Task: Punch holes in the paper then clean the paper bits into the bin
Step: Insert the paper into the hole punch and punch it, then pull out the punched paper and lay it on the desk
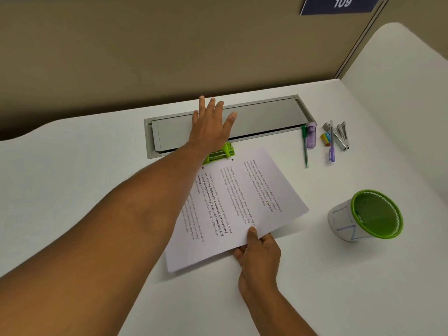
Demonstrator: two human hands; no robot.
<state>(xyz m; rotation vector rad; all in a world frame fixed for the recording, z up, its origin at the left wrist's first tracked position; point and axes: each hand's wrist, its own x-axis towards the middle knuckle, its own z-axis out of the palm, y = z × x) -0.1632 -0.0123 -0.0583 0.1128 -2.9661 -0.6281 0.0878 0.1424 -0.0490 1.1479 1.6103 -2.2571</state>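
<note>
Paper [232, 207] sits angled on the worktop [97, 178], its top edge just at the green hole punch [219, 152], and two dark dots near that edge look like holes already made. Your right hand [258, 251] pinches the near corner, thumb on top, probably so the sheets stay lined up. Your left hand [209, 123] is flat with straight fingers [213, 105], hovering over the punch and holding nothing. The green bin [366, 215] waits off to the right, handy for the bits.
</note>
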